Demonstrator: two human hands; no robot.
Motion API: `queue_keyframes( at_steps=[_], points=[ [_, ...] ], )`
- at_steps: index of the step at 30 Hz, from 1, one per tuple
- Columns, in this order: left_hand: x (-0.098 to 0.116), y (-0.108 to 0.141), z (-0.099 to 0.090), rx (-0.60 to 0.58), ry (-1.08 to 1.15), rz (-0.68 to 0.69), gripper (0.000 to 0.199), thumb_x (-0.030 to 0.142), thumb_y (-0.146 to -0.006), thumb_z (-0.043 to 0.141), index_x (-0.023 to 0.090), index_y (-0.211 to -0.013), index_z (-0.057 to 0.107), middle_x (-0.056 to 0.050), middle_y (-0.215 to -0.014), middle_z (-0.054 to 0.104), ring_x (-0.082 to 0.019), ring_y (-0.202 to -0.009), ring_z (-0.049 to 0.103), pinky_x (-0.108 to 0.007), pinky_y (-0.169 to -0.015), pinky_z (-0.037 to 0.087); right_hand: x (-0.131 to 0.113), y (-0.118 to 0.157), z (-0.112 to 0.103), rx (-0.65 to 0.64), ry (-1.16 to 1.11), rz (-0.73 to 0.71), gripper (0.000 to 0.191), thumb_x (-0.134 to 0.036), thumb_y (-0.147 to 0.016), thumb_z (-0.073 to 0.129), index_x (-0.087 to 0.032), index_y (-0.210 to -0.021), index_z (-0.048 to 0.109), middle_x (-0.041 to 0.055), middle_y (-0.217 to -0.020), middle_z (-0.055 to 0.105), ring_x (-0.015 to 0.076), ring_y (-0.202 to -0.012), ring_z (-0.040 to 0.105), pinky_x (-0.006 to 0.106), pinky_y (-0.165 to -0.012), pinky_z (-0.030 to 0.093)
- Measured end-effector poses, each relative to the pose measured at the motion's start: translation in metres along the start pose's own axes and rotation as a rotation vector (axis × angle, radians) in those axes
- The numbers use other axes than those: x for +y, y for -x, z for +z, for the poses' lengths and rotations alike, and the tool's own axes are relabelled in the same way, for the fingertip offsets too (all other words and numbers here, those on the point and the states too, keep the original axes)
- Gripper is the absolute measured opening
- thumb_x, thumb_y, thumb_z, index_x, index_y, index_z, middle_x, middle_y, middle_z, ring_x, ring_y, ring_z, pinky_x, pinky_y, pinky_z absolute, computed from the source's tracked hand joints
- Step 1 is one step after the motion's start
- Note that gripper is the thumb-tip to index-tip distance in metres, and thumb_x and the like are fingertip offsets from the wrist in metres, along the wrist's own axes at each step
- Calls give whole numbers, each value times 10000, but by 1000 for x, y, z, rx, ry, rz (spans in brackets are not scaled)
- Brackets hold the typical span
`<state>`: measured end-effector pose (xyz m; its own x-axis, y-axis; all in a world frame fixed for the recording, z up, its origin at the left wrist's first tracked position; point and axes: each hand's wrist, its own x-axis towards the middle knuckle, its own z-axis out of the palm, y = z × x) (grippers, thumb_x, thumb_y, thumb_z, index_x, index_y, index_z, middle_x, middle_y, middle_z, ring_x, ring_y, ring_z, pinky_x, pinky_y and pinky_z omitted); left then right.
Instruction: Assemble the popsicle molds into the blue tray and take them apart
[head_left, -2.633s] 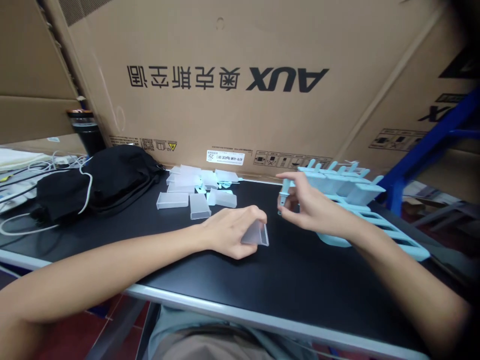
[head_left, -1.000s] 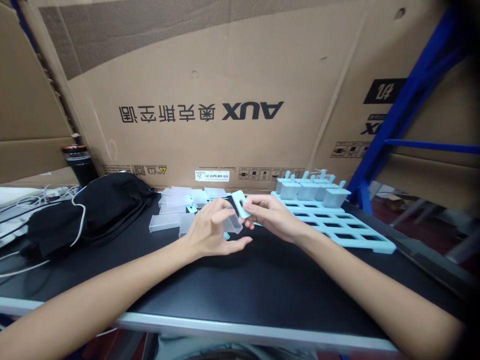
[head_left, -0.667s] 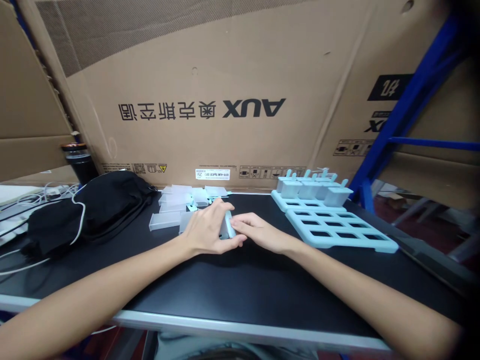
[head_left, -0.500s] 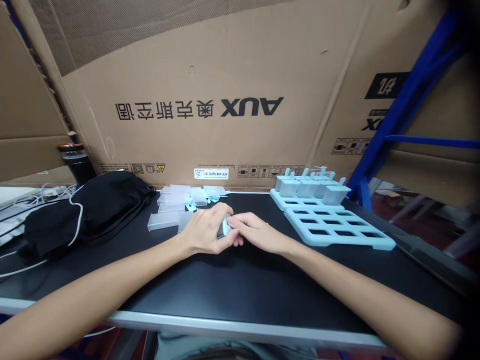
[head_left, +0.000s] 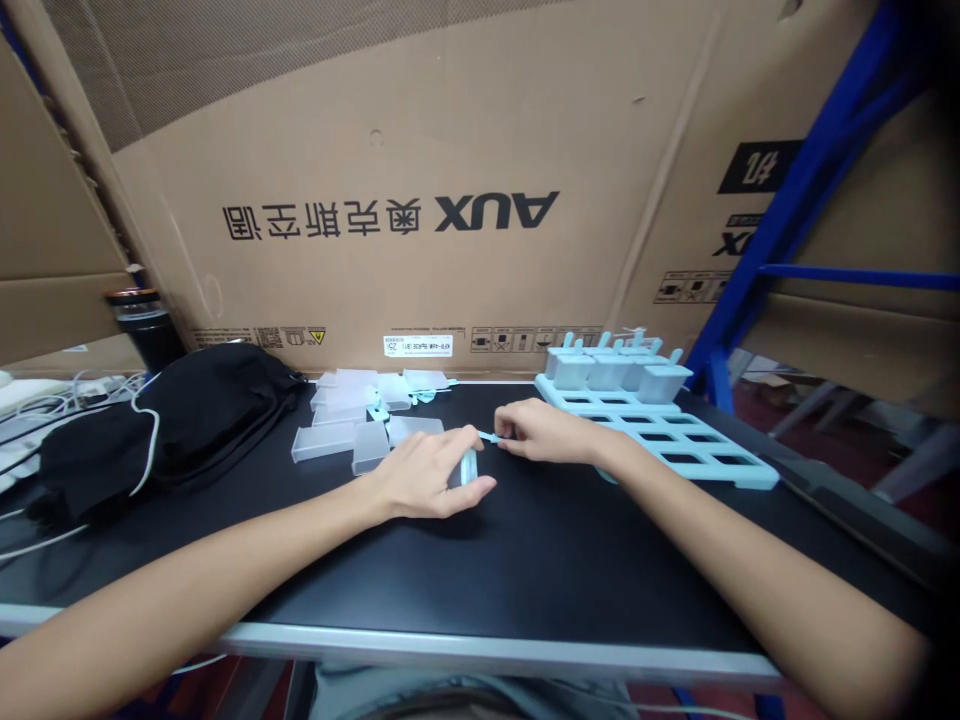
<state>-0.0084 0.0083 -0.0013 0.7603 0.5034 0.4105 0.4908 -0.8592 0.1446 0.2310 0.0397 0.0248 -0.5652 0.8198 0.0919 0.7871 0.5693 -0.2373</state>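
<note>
My left hand (head_left: 427, 475) is closed around a popsicle mold (head_left: 469, 467), its light-blue rim facing right between thumb and fingers; the rest of it is hidden by the hand. My right hand (head_left: 546, 430), a short way to the right, pinches a light-blue popsicle stick (head_left: 487, 437) whose tip points at the left hand. Just beyond the left hand, several clear molds (head_left: 341, 402) lie in a loose pile with small light-blue pieces (head_left: 424, 396) among them. A light-blue mold rack (head_left: 757, 475) sits behind the right forearm.
Several molds with sticks (head_left: 664, 380) stand upright at the rack's far end. A black bag (head_left: 217, 405), white cables (head_left: 154, 440) and a dark bottle (head_left: 146, 325) are on the left. A large cardboard box (head_left: 420, 120) walls off the back; a blue metal post (head_left: 787, 200) rises at right.
My right hand has drawn away from the left toward the right, and the stick in its fingers now shows. The left hand keeps the mold. The view has shifted slightly.
</note>
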Motion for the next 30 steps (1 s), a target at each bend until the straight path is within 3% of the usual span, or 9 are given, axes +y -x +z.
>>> queue_keyframes(
  at_steps=[5,8,10,13,17,22,25,28,30],
  points=[
    [-1,-1,-2,19,64,18,247,355,-889,423,200,-1071,485,-12,-825,610,-183,-662,580,-281,-602,421,-3,-5,7,-37,-101,85,218,-153,-663,598,-173,-880,596,-5,-701,648,142,-627,580,246,-580,402],
    [0,0,-1,69,232,23,246,373,-926,374,191,-1053,480,13,-714,549,-163,-614,522,-280,-615,409,-11,-2,-3,-8,-138,82,106,-162,-654,578,-181,-758,573,-20,-632,609,130,-579,555,245,-553,387],
    [1,0,2,106,389,20,284,420,-959,335,184,-1034,474,28,-656,513,-144,-573,480,-276,-614,399,-18,1,-11,129,-218,84,54,-183,-692,569,-188,-737,539,-24,-613,585,128,-572,548,246,-552,385],
    [4,0,9,123,649,20,354,501,-972,319,177,-995,459,31,-648,494,-115,-533,421,-263,-586,377,-32,5,-19,381,-517,21,127,-264,-792,584,-197,-872,512,-27,-648,571,134,-601,568,260,-587,428],
    [3,0,16,95,925,70,431,589,-945,348,172,-990,443,22,-679,466,-101,-534,394,-246,-545,362,-52,7,-15,479,-818,-214,199,-371,-881,583,-204,-934,489,-15,-756,532,116,-638,550,277,-622,465],
    [3,-1,12,58,762,50,389,562,-941,398,188,-1040,427,20,-725,489,-114,-592,431,-264,-594,389,-59,9,-9,584,-757,-258,228,-426,-906,564,-218,-906,471,-3,-789,510,112,-622,502,293,-605,442],
    [4,-2,11,141,600,-59,411,520,-909,507,200,-1137,383,-10,-861,513,-140,-684,481,-300,-659,433,-58,10,-11,685,-785,-244,264,-457,-908,546,-242,-940,396,-18,-782,498,105,-584,498,295,-590,437],
    [2,-4,15,282,533,-81,491,451,-904,559,194,-1252,328,-99,-1094,498,-202,-901,537,-383,-811,476,-58,9,-10,606,-813,-217,280,-456,-923,519,-252,-980,335,-21,-800,518,102,-574,521,286,-575,442],
    [-1,-5,18,307,522,-39,537,406,-916,561,192,-1332,297,-140,-1205,465,-243,-1050,522,-439,-919,458,-58,8,-8,532,-753,-189,245,-431,-941,491,-246,-988,338,-21,-775,528,104,-573,524,278,-562,430]
  ],
)
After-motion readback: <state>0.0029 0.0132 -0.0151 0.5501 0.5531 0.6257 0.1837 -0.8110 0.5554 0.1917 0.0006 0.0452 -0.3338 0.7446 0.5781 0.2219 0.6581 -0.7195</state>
